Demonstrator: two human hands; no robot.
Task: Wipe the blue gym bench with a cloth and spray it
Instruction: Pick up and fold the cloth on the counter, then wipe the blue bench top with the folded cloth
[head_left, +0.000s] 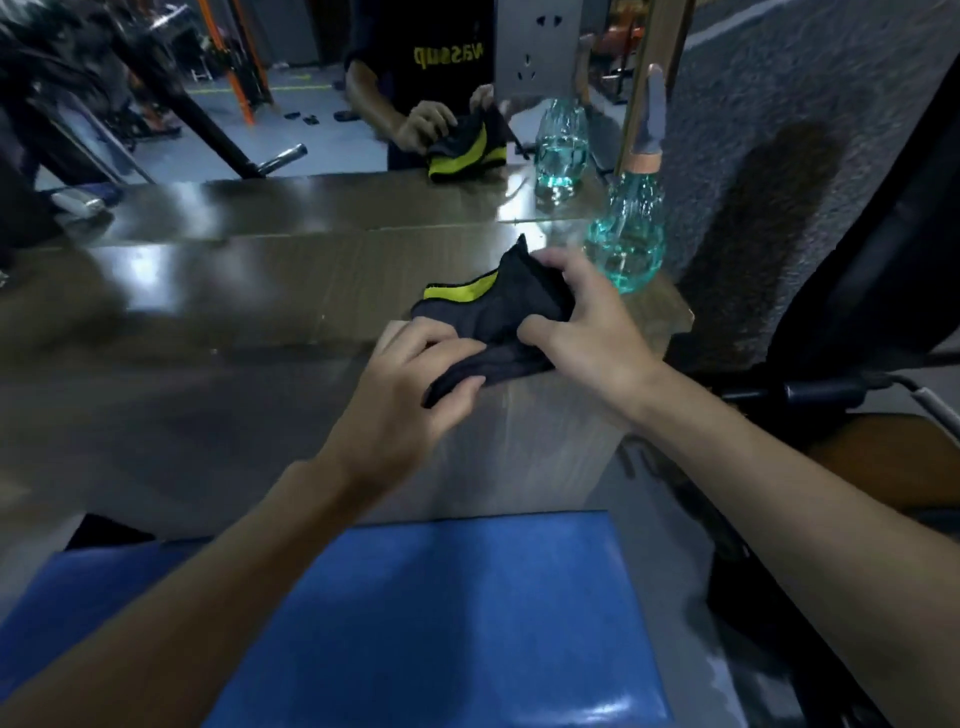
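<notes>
A dark cloth (493, 317) with a yellow edge lies bunched on a brown ledge (234, 291) in front of a mirror. My left hand (410, 374) pinches its near end between thumb and fingers. My right hand (587, 322) grips its right side, fingers curled over the top. A clear teal spray bottle (628, 234) with a grey trigger head stands on the ledge just right of the cloth. The blue gym bench (441, 613) pad fills the bottom of the view, below my forearms.
The mirror (311, 104) behind the ledge reflects a person, the cloth, the bottle and gym machines. A metal socket plate (535, 52) is on the mirror. A dark carpeted wall (779, 104) rises at right; black equipment (883, 291) stands right of the bench.
</notes>
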